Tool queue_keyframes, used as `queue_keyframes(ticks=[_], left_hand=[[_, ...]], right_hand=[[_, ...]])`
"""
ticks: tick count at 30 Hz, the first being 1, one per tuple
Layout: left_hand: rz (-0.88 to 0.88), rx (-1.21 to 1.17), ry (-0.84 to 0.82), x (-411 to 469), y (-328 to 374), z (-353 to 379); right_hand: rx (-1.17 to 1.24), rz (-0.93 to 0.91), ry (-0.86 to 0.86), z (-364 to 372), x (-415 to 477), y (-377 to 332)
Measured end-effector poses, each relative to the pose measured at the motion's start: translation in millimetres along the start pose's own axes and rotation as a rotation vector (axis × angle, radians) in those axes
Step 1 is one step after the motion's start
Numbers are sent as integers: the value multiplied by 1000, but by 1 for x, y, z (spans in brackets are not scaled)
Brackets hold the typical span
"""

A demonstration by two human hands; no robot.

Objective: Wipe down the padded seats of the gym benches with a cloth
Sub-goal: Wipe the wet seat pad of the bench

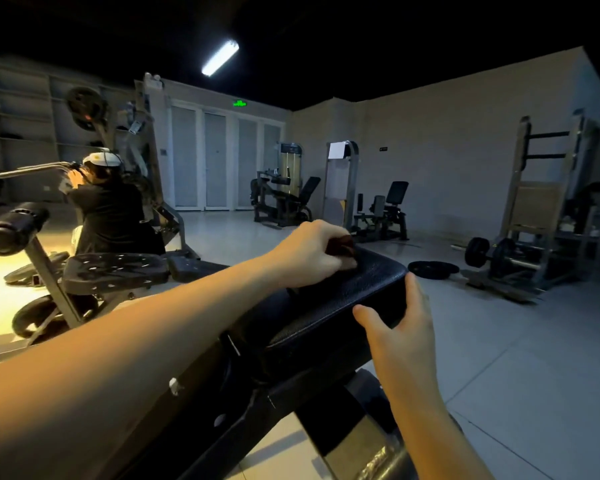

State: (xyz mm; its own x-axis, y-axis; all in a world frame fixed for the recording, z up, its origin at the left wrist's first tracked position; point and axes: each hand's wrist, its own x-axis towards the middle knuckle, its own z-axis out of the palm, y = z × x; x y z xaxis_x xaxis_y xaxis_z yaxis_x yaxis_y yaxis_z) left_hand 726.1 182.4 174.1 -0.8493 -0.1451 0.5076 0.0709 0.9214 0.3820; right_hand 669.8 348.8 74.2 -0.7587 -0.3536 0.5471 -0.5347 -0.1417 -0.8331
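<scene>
Cloth [342, 244] in left hand [310, 252] on padded seat [347, 303]

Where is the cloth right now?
Centre of the head view: the reddish-brown cloth sits bunched in the left hand, on the far end of the black padded seat.
</scene>
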Motion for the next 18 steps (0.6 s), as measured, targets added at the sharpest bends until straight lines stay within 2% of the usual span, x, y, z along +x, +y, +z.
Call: queue_keyframes(ticks=[2, 4, 8, 11, 14, 18], left_hand=[[91, -104, -129, -21, 14, -5], [73, -112, -155, -36, 1, -18], [-150, 190, 78, -21, -63, -34], [-232, 315, 169, 6, -67, -19], [-106, 131, 182, 13, -30, 4], [153, -102, -25, -34, 14, 3]], right_hand=[[8, 6, 0, 1, 0, 1], [-6, -1, 8, 2, 0, 2], [-8, 1, 8, 2, -1, 0], [-18, 3, -1, 1, -3, -1], [-27, 16, 6, 1, -3, -3], [0, 20, 14, 0, -1, -2]])
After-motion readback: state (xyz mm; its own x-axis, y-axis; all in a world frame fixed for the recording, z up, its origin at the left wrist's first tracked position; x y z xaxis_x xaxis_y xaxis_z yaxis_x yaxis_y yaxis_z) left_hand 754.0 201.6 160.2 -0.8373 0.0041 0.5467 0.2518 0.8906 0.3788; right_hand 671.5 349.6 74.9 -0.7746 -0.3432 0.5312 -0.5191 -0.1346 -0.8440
